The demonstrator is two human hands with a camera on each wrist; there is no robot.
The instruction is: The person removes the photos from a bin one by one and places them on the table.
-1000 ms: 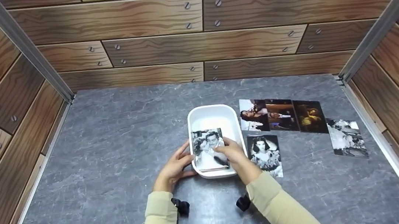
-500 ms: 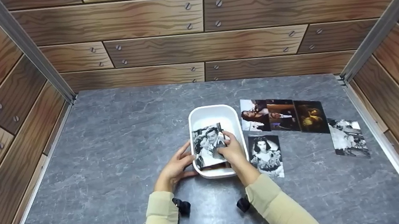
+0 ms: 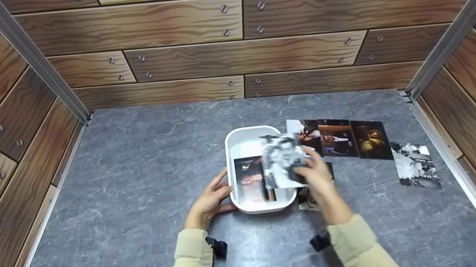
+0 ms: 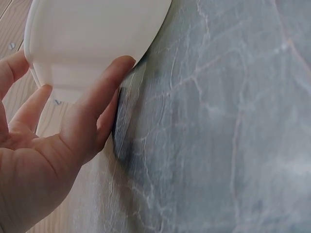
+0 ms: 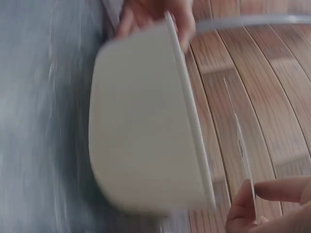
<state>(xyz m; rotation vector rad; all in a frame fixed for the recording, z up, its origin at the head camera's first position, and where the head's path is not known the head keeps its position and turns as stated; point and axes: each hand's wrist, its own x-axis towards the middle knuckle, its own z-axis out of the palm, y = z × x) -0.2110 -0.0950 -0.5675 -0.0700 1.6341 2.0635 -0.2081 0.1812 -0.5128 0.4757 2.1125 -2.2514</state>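
My right hand (image 3: 318, 176) pinches a black-and-white photo (image 3: 283, 159) of a couple between thumb and fingers, raised over the right side of a white plastic tub (image 3: 265, 207). The right wrist view shows that photo (image 5: 245, 155) edge-on, apart from the tub's rim. Motion blurs it in the head view. My left hand (image 3: 210, 198) rests spread fingers against the tub's left side. In the left wrist view the fingertips (image 4: 124, 62) touch the tub's outer wall and rim. Inside the tub lies a dark colour photo (image 3: 249, 181), partly covered by the raised one.
Three colour photos, the right one (image 3: 371, 139) dark with yellow, lie in a row right of the tub. A black-and-white photo (image 3: 416, 165) lies farther right. Another photo (image 3: 308, 201) is mostly hidden under my right hand. Wood-patterned walls (image 3: 190, 19) enclose the grey marbled table (image 3: 148, 160).
My right hand has lifted the black-and-white couple photo out of the tub and moved it right, uncovering a colour photo beneath. The left hand and tub have stayed put.
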